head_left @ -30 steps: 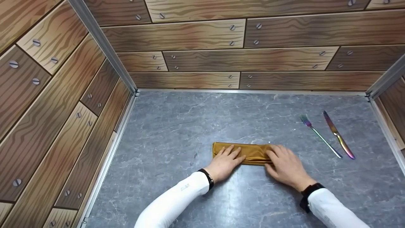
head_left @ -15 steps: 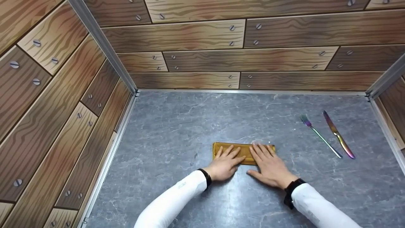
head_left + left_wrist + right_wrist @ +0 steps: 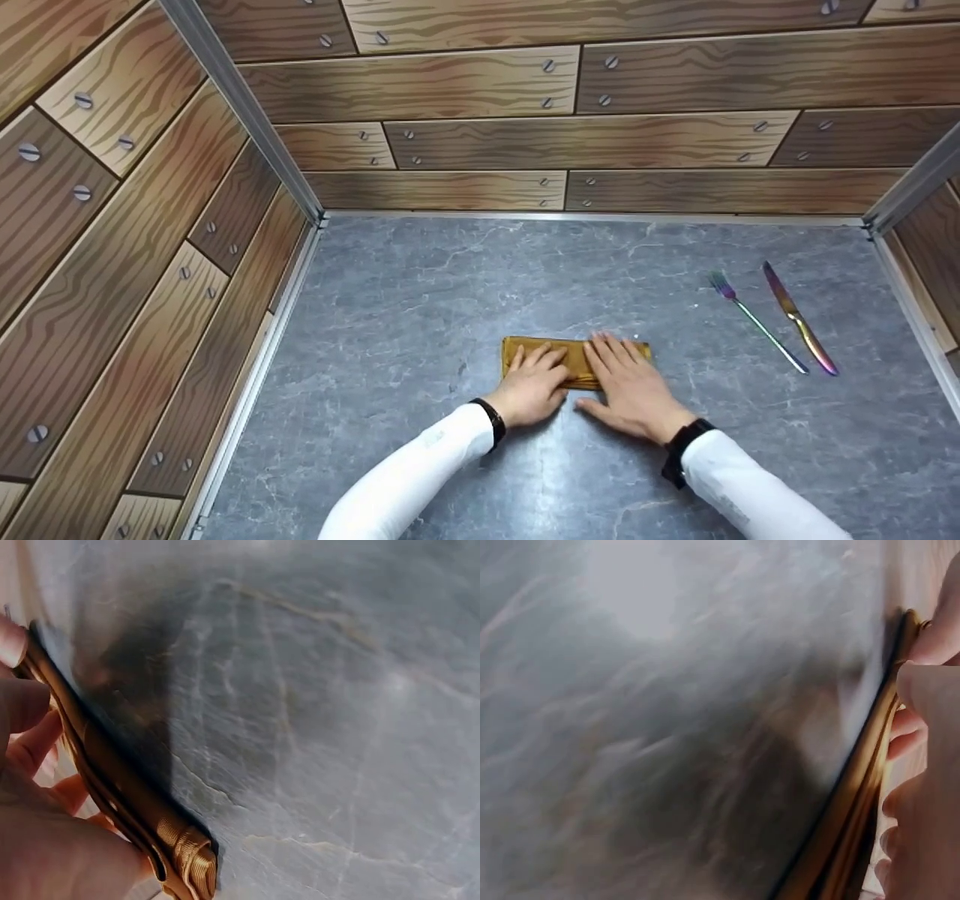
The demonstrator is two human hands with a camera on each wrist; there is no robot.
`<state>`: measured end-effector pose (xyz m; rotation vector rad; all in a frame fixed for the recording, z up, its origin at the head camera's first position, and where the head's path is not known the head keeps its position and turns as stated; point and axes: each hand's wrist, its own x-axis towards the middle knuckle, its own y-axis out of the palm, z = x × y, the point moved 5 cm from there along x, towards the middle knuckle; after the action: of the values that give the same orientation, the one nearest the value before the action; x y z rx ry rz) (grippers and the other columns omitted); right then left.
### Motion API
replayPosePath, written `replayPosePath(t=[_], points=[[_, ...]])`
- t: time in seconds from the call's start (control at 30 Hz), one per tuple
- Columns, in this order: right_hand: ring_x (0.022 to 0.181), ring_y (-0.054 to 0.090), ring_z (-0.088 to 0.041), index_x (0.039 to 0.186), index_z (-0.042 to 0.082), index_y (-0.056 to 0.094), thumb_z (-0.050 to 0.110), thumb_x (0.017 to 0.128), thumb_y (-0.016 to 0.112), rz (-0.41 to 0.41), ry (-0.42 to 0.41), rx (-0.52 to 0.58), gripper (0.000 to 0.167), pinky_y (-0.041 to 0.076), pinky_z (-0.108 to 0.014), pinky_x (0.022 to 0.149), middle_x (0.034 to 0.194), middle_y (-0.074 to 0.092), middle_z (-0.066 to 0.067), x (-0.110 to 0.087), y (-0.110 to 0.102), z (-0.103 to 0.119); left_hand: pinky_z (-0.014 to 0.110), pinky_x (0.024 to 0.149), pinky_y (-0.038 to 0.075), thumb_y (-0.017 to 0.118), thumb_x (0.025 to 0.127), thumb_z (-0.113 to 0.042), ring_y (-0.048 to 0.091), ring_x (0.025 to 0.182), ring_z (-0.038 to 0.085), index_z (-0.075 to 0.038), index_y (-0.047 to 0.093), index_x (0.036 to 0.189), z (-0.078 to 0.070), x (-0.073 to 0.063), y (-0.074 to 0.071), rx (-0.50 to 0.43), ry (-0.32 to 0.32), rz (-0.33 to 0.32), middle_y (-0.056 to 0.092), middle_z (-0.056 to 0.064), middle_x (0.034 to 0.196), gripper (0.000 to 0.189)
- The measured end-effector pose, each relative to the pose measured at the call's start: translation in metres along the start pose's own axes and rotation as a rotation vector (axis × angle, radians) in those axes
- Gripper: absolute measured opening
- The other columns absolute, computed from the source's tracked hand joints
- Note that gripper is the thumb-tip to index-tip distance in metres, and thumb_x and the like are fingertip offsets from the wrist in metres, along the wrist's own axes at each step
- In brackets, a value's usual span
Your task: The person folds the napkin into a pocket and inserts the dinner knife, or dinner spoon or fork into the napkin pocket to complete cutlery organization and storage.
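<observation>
A golden-brown cloth [image 3: 579, 361], folded into a narrow strip of several layers, lies flat on the grey marbled table. My left hand [image 3: 528, 388] rests on its left half with fingers spread. Across the right half lies my right hand [image 3: 628, 386], its fingers straight and its thumb off the cloth's near edge. The left wrist view shows the stacked folds of the cloth [image 3: 124, 772] edge-on beside the fingers. In the right wrist view the layered edge of the cloth [image 3: 855, 795] runs under the fingertips.
To the right on the table [image 3: 390, 300] lie a rainbow-coloured fork [image 3: 761, 324] and a matching knife [image 3: 801, 319], apart from each other. Wood-patterned walls [image 3: 450, 142] with metal edging enclose the table at the back and sides.
My right hand has moved left from the cloth's right end and flattened onto it. The right end now lies smoother. My left hand has stayed on the left half, its fingers drawn slightly closer.
</observation>
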<state>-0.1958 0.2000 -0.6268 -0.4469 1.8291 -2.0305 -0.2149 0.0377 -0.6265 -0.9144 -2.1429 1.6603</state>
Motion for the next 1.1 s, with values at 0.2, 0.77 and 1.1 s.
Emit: replayPosePath(t=[0.2,0.77,1.1], points=[[0.152,0.018,-0.038,0.157,-0.001,0.022,0.067,0.094,0.048,0.036,-0.018,0.016,0.096,0.016,-0.051,0.124,0.164,0.018,-0.021,0.007,0.006,0.006,0.06,0.122,0.012,0.052,0.102,-0.036,0.021,0.153,0.025,-0.03,0.057,0.136,0.0,-0.001,0.001,0.01,0.011,0.008,0.03,-0.001,0.164,0.035],[0.153,0.016,-0.037,0.158,0.003,0.02,0.064,0.096,0.046,0.045,-0.005,0.094,0.091,0.013,-0.053,0.124,0.165,0.018,-0.018,-0.004,0.016,-0.001,0.058,0.123,0.014,0.036,0.106,-0.049,0.026,0.152,0.024,-0.025,0.031,0.158,-0.003,0.008,-0.004,0.082,-0.079,-0.066,0.031,0.001,0.163,0.058],[0.153,0.017,-0.038,0.159,0.004,0.022,0.065,0.096,0.047,0.014,-0.013,0.083,0.091,0.012,-0.054,0.124,0.165,0.019,-0.018,-0.005,0.018,-0.003,0.057,0.124,0.005,0.023,0.103,-0.063,0.006,0.156,0.03,-0.019,0.017,0.161,0.011,0.0,0.012,0.14,-0.121,0.022,0.008,0.011,0.169,0.073]])
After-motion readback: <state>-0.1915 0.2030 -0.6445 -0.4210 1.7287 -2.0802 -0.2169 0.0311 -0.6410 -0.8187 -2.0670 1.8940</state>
